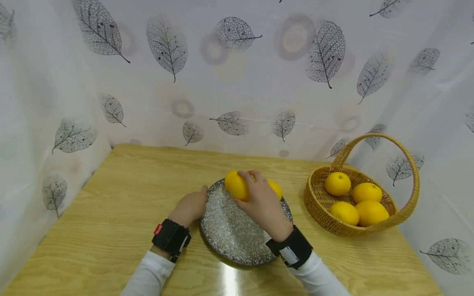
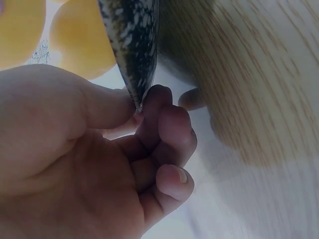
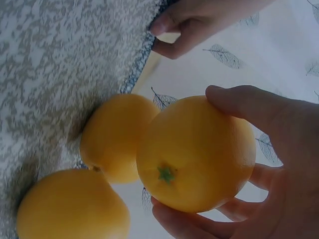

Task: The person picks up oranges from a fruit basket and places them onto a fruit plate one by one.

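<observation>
My right hand (image 1: 263, 205) holds an orange (image 3: 197, 154) between thumb and curled fingers, over the far part of a round speckled grey plate (image 1: 233, 238). A green star-shaped stem mark shows on the orange in the right wrist view. Two more oranges lie on the plate: one (image 3: 117, 134) appears right beside the held one, the other (image 3: 72, 209) is nearer the frame's bottom. At the plate's left side my left hand (image 1: 190, 206) pinches the dark rim (image 2: 134, 55), thumb on top and fingertips underneath. In the head view the right hand partly hides the oranges.
To the right stands a wicker basket (image 1: 314, 205) with a tall arched handle (image 1: 411, 164), holding several oranges (image 1: 338, 183). The wooden table (image 1: 129, 213) extends left of the plate. A white leaf-printed curtain (image 1: 229, 82) hangs behind and along both sides.
</observation>
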### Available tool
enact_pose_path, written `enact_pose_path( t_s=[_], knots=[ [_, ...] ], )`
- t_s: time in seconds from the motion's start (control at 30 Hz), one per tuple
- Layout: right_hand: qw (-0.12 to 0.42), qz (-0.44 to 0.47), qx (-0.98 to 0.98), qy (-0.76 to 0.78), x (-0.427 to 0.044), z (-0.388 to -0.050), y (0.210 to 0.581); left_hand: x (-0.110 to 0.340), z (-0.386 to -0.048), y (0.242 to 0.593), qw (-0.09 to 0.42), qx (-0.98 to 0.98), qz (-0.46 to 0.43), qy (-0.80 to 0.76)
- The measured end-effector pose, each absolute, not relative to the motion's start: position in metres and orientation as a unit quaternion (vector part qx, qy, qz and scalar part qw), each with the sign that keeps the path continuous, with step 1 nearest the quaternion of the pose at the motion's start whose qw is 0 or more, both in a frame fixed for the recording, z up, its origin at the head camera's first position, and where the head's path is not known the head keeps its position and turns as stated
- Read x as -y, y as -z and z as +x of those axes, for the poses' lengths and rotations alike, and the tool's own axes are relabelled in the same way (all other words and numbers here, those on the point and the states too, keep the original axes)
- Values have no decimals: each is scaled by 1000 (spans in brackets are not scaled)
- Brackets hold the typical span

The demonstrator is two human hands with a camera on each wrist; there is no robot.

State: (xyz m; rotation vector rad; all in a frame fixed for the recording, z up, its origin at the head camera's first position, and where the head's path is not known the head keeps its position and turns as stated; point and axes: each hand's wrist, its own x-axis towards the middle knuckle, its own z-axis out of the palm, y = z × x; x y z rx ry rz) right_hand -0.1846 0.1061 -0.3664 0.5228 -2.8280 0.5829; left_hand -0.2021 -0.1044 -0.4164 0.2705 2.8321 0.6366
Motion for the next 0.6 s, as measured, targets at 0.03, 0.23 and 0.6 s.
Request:
enact_pose_path(
  t_s=[0.03, 0.23, 0.6],
  knots=[
    [102, 181, 958, -197, -104, -185, 368, 104, -202, 417, 113, -965, 92, -218],
    [94, 213, 955, -184, -92, -188, 373, 104, -204, 417, 111, -966, 90, -217],
    [75, 235, 958, -149, -74, -187, 388, 105, -202, 414, 124, -964, 94, -216]
  ],
)
